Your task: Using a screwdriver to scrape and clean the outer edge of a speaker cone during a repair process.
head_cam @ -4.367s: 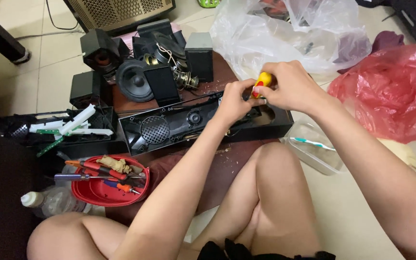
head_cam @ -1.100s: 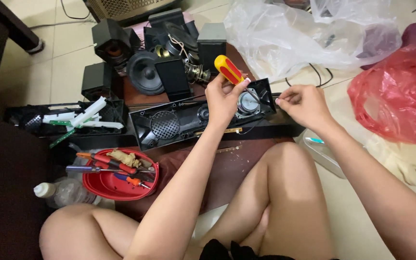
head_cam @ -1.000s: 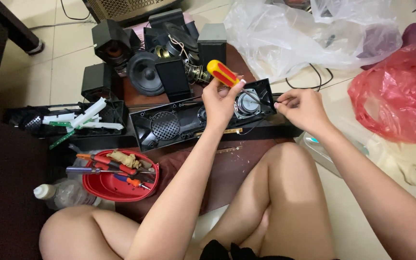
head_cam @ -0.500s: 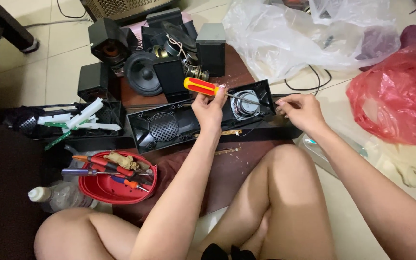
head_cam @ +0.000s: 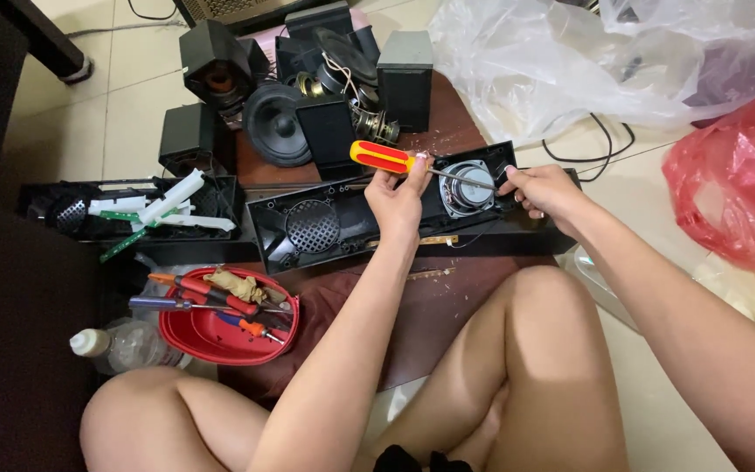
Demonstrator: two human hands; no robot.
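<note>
Tiled floor [head_cam: 107,122], brown board [head_cam: 439,306], speaker parts [head_cam: 308,131]

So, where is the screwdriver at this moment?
In the head view, upper centre: the left hand holds the screwdriver level above the black speaker bar.

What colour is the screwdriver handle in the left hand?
Red and yellow: the screwdriver handle shows best in the head view.

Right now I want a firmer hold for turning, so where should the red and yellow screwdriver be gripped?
Probably around the thick handle of the screwdriver, coming from its free left end. It lies nearly level, handle pointing left and shaft reaching right over the round speaker. The left hand only pinches it near the collar.
</note>
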